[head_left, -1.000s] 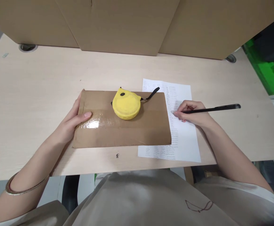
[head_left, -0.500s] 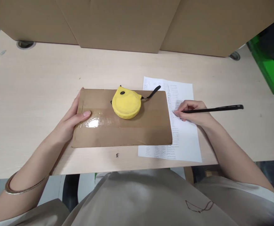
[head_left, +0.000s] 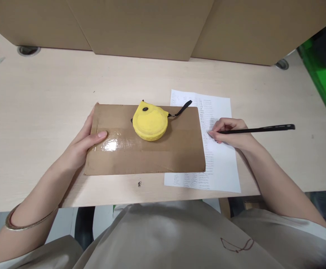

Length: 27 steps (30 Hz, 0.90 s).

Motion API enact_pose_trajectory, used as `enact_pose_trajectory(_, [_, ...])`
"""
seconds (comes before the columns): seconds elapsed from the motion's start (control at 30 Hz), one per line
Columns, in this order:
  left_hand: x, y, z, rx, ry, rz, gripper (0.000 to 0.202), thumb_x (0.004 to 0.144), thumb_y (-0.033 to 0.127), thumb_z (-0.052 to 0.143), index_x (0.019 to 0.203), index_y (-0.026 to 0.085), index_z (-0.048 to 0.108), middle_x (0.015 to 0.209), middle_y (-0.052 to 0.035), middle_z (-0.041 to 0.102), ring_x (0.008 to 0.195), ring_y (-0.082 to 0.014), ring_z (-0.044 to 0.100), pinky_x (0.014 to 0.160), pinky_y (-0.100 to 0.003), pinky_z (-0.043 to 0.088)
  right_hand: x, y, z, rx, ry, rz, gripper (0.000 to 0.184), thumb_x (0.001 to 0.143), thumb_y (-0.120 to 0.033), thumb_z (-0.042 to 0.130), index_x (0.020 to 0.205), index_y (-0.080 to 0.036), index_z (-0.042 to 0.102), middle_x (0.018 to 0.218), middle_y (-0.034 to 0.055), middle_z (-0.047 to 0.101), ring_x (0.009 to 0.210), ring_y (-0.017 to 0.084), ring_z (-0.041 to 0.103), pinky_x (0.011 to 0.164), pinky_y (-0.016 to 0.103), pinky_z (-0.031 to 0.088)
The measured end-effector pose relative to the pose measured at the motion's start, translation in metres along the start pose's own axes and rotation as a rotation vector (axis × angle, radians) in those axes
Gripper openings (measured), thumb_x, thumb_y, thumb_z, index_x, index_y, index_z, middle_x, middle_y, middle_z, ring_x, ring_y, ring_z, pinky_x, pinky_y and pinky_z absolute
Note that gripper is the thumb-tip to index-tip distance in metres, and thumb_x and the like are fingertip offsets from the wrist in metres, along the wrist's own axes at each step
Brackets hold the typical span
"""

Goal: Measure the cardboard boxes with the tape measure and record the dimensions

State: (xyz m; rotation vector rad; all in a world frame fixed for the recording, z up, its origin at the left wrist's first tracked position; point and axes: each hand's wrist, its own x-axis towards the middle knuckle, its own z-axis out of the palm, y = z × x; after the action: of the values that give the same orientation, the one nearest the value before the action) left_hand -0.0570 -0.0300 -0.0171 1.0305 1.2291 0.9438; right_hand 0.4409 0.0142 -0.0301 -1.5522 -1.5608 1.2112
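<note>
My left hand (head_left: 86, 140) grips the left end of a flat brown cardboard box (head_left: 176, 153), its thumb on the taped top and its other fingers mostly hidden at the side. On the box rests a yellow tape measure (head_left: 151, 125) with a black dot and a black wrist strap (head_left: 184, 107). Part of a sheet of paper (head_left: 224, 168), covered in rows of writing, lies beneath the box. Over this sheet, my right hand (head_left: 231, 132) is closed around a black pen (head_left: 266, 129), whose tip is hidden by the fingers near the written column.
Large cardboard panels (head_left: 143, 30) stand along the back of the pale wooden desk (head_left: 39, 112). Round cable holes sit by them at left (head_left: 28, 50) and right (head_left: 282, 64). A green and black object (head_left: 319, 76) is at the far right. The desk's front edge runs close to my body.
My right hand and the pen have shifted very slightly to the right along the sheet. The box, the tape measure and my left hand stay nearly in place; the view has moved slightly.
</note>
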Motion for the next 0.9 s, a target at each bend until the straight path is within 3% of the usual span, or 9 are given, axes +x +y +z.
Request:
enact_pose_trajectory(0.2, [0.0036,-0.0078,-0.0054,0.014,-0.001,0.021,0.110,0.105,0.050,0.090,0.198,0.049,0.031,0.186,-0.0057,0.067,0.150,-0.0450,0.081,0.126,-0.063,0.072,-0.0013,-0.0007,0.0000,-0.004,0.000,-0.005,0.062,0.066,-0.064,0.118,0.064,-0.026,0.070,0.058,0.0017,0.064,0.050,0.013,0.056,0.049,0.032,0.042])
enact_pose_trajectory(0.37, [0.0036,-0.0047,-0.0034,0.005,0.015,0.018,0.109,0.101,0.049,0.094,0.195,0.050,0.038,0.185,-0.0046,0.068,0.147,-0.0431,0.083,0.112,-0.052,0.079,-0.0012,0.0012,-0.0017,-0.012,-0.005,-0.005,0.058,0.068,-0.060,0.117,0.064,-0.025,0.070,0.057,0.0012,0.063,0.050,0.013,0.055,0.049,0.031,0.041])
enact_pose_trajectory(0.53, [0.0030,0.0012,-0.0008,0.029,0.036,-0.001,0.109,0.095,0.055,0.099,0.191,0.048,0.048,0.184,-0.0044,0.069,0.148,-0.0452,0.082,0.116,-0.057,0.078,-0.0014,0.0017,-0.0021,-0.014,0.010,0.014,0.059,0.066,-0.060,0.117,0.063,-0.025,0.069,0.059,0.0019,0.064,0.050,0.012,0.055,0.048,0.030,0.041])
enact_pose_trajectory(0.77, [0.0007,-0.0006,0.0009,-0.004,0.013,0.025,0.100,0.103,0.047,0.093,0.191,0.047,0.048,0.182,-0.0036,0.071,0.145,-0.0424,0.084,0.122,-0.060,0.075,-0.0013,-0.0009,-0.0004,-0.005,0.015,0.022,0.066,0.063,-0.070,0.117,0.063,-0.026,0.068,0.059,0.0010,0.065,0.049,0.012,0.054,0.046,0.030,0.042])
enact_pose_trajectory(0.9, [0.0009,-0.0022,-0.0004,0.004,0.013,0.023,0.101,0.102,0.049,0.094,0.192,0.048,0.048,0.182,-0.0043,0.071,0.146,-0.0436,0.084,0.121,-0.059,0.076,-0.0009,-0.0031,-0.0004,-0.008,0.016,0.026,0.062,0.063,-0.063,0.117,0.062,-0.026,0.068,0.058,0.0006,0.064,0.049,0.011,0.054,0.047,0.030,0.043])
